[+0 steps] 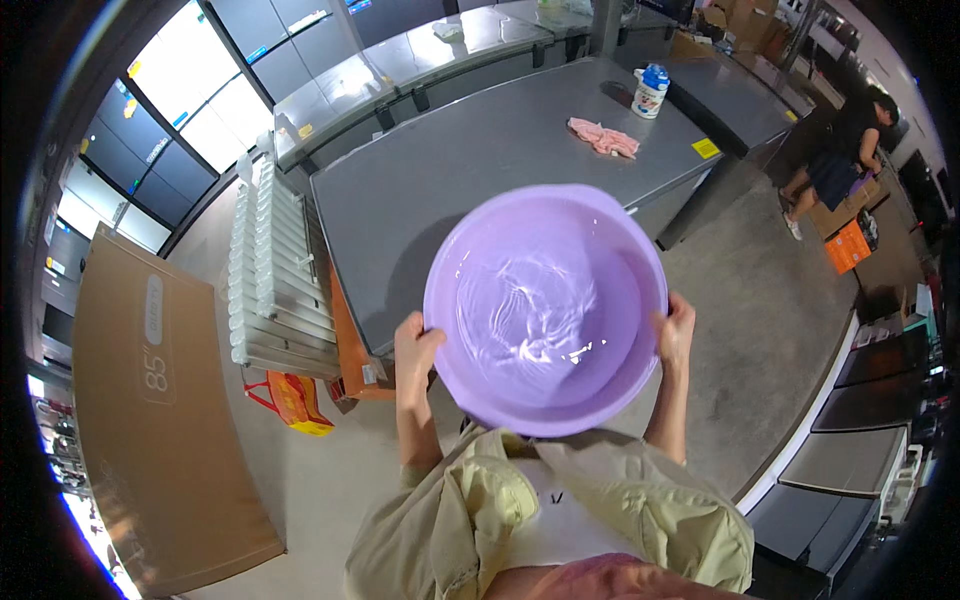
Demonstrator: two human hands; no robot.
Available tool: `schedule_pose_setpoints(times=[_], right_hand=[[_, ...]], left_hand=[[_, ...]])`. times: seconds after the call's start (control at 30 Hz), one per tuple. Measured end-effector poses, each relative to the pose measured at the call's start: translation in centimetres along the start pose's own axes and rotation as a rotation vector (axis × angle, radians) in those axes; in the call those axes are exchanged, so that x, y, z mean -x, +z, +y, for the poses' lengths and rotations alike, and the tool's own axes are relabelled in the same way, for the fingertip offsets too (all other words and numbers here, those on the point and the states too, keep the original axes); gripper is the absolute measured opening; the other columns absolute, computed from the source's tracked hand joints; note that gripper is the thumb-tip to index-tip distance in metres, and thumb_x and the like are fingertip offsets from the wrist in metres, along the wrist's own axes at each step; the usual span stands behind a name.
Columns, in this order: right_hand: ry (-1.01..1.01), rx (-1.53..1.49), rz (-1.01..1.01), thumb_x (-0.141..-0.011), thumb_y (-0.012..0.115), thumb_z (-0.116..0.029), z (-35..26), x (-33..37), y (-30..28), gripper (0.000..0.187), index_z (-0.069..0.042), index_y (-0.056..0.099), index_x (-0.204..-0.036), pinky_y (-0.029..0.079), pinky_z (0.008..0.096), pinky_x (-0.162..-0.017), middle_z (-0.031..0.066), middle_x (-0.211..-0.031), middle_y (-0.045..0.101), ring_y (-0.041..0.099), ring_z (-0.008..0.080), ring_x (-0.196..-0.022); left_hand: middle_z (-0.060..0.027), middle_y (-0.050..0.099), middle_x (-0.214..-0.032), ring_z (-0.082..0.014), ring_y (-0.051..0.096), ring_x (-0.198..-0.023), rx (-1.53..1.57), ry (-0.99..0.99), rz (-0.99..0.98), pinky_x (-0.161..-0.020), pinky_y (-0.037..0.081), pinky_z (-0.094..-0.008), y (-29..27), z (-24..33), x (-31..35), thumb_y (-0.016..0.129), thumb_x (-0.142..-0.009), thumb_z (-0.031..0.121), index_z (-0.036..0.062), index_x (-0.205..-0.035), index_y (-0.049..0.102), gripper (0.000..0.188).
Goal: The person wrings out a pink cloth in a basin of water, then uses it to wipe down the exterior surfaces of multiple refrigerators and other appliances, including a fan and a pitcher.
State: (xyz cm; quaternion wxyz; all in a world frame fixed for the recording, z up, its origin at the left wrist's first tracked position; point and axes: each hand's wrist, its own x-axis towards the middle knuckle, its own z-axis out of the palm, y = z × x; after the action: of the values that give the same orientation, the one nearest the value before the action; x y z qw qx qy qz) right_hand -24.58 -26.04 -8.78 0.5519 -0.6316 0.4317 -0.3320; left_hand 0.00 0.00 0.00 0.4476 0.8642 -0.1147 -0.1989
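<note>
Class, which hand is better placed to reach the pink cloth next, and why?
Right, probably: the right hand holds the purple basin on the side nearer the cloth; the left hand holds the opposite side.

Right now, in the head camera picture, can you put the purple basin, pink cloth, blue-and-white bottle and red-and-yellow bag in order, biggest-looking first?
1. Purple basin
2. Red-and-yellow bag
3. Pink cloth and blue-and-white bottle: one's wider, one's taller, too alike to rank
</note>
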Motion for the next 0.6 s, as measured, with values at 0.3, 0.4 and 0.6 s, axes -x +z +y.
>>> schedule_pose_setpoints(times=[0.3,0.4,0.6], right_hand=[[-0.049,-0.045,-0.042,-0.062,0.052,0.002,-3.6,-23.3,3.9,0.018,0.006,0.061,-0.078,0.041,0.0259,-0.053,0.0048,-0.068,0.059,0.051,0.0115,-0.06],[-0.062,-0.058,-0.138,-0.06,0.054,-0.003,-2.6,-27.0,7.2,0.018,0.003,0.06,-0.076,0.039,0.0229,-0.052,0.0003,-0.066,0.056,0.048,0.0081,-0.059],[-0.082,-0.063,-0.225,-0.063,0.054,-0.001,-1.6,-33.6,11.7,0.014,0.003,0.059,-0.075,0.04,0.0238,-0.053,0.0008,-0.065,0.055,0.048,0.008,-0.059]], left_hand=[[0.0051,0.036,-0.06,-0.0056,0.032,-0.056,0.435,0.107,0.117,-0.05,0.025,-0.0223,11.2,5.4,-18.5,0.052,-0.063,0.0,0.0048,-0.059,0.04,0.014],[0.0051,0.037,-0.06,-0.0057,0.034,-0.056,0.416,0.055,0.154,-0.05,0.026,-0.0218,10.4,5.8,-21.7,0.053,-0.062,0.0,0.0053,-0.059,0.041,0.014],[0.0054,0.041,-0.058,-0.0049,0.037,-0.053,0.398,-0.042,0.224,-0.048,0.029,-0.0211,10.7,6.6,-26.5,0.055,-0.061,-0.001,0.0056,-0.059,0.045,0.011]])
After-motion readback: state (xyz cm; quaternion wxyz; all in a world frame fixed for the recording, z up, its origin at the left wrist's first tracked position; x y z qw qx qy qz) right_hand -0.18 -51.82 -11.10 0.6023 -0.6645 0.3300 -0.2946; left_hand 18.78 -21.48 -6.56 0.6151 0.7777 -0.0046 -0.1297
